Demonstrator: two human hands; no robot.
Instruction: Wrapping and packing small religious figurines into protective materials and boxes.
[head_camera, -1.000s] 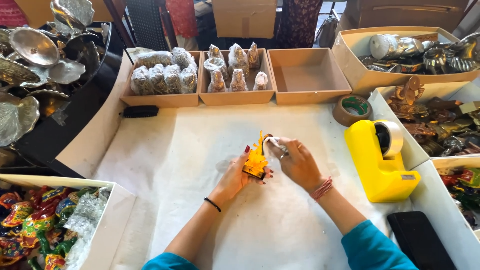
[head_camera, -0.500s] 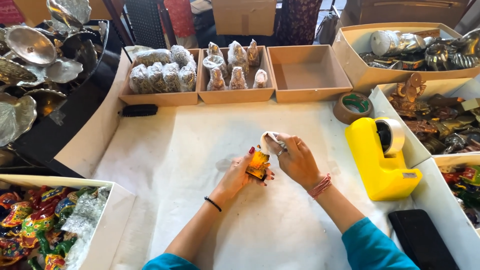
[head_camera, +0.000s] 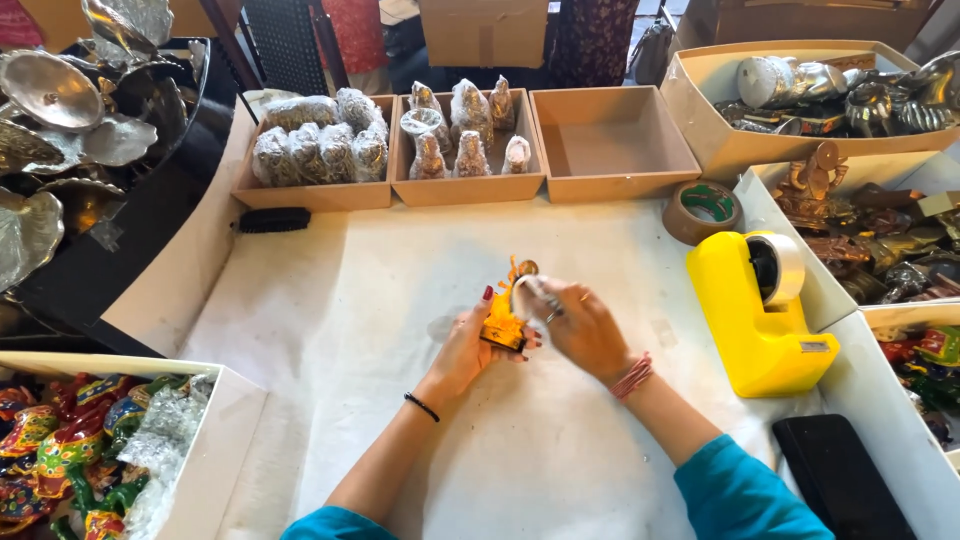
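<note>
Left hand (head_camera: 462, 352) grips small orange-yellow figurine (head_camera: 505, 318) upright over white table cloth (head_camera: 330, 330), mid-table. Right hand (head_camera: 580, 325) pinches clear wrap (head_camera: 527, 290) at figurine's top, approx. touching, from the right.

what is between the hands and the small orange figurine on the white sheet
Nothing visible: the left hand grips the small orange figurine directly, and the right hand touches its top, apparently with a clear piece of tape or wrap at its fingertips.
</note>
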